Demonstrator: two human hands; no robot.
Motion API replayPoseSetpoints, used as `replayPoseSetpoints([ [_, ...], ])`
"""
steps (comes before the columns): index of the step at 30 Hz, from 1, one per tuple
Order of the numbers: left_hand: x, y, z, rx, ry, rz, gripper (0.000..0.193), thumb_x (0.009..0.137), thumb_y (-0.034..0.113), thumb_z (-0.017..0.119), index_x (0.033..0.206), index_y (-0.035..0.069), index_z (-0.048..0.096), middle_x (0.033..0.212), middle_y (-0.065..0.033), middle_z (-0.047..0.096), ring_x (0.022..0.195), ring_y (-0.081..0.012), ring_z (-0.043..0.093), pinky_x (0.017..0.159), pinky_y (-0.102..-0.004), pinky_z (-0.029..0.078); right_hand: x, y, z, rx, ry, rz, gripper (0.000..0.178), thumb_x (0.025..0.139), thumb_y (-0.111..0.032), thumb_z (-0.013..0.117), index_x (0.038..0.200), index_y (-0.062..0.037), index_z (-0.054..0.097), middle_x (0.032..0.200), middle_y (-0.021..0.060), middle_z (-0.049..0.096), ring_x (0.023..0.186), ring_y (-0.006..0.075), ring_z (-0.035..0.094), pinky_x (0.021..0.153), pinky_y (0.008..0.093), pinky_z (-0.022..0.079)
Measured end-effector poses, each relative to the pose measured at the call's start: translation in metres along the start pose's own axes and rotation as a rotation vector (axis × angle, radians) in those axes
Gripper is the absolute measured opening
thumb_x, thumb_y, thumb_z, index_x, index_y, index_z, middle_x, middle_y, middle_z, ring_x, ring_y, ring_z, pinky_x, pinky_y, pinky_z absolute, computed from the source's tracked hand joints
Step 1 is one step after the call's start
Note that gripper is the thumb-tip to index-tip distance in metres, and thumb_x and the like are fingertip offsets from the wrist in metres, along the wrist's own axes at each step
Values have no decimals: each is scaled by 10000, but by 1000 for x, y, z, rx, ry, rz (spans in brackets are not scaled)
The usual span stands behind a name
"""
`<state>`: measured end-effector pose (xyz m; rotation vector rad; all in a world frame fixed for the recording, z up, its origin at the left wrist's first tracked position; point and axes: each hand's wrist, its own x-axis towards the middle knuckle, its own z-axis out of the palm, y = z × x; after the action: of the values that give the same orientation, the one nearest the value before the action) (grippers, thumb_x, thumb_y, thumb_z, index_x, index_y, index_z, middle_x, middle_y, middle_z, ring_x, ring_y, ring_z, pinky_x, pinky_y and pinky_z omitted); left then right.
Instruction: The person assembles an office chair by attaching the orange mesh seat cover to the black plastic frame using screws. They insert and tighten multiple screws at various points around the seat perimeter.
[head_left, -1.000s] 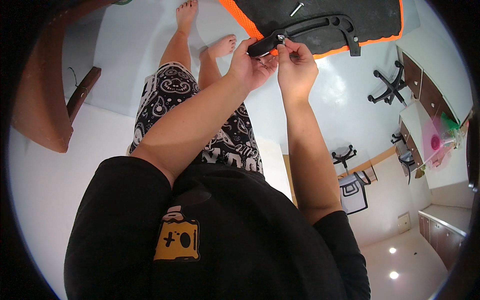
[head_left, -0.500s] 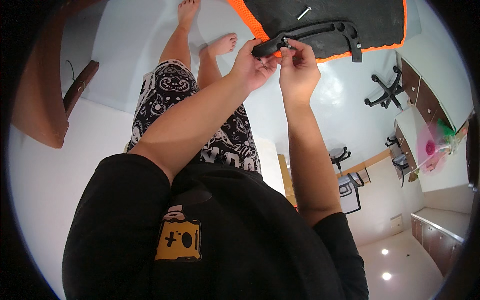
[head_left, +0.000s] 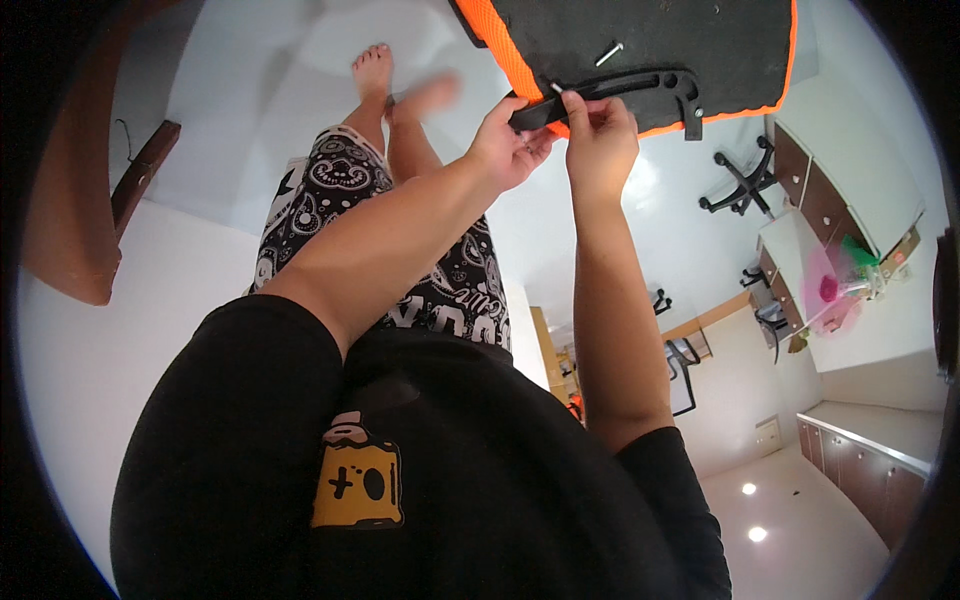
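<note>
A black curved armrest bracket [head_left: 640, 88] lies across the underside of a chair seat [head_left: 700, 40], which is black with an orange edge. My left hand [head_left: 508, 150] grips the bracket's near end. My right hand [head_left: 598, 140] pinches a small silver screw at the bracket, fingertips pressed against it. A loose silver bolt [head_left: 608, 53] lies on the seat just beyond the bracket.
My bare feet [head_left: 375, 70] and patterned shorts [head_left: 330, 190] are below on the pale floor. A brown wooden piece [head_left: 140, 185] stands at the left. A black chair base [head_left: 738, 185] lies at the right, near desks and cabinets [head_left: 860, 250].
The view has shifted, so the seat and both hands sit further right and higher in the picture. One foot has moved and is blurred. Both hands stay on the bracket.
</note>
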<state>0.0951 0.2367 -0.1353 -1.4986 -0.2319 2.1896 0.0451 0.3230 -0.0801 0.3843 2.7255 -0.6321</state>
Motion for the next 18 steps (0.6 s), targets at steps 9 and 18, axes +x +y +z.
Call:
replayPoseSetpoints([
  [9, 20, -11, -10, -109, 59, 63, 276, 814, 346, 541, 924, 93, 541, 794, -42, 529, 745, -172, 513, 638, -275, 442, 33, -3, -21, -120, -250, -77, 198, 818, -181, 614, 948, -60, 527, 668, 119, 631, 582, 231, 633, 557, 332, 489],
  [18, 2, -20, -2, -129, 97, 154, 515, 722, 619, 549, 879, 128, 560, 841, -34, 520, 786, -153, 478, 727, -291, 400, 19, 16, -24, 296, -440, -5, 177, 823, -161, 626, 886, 0, 589, 603, 53, 594, 561, 108, 585, 537, 236, 464],
])
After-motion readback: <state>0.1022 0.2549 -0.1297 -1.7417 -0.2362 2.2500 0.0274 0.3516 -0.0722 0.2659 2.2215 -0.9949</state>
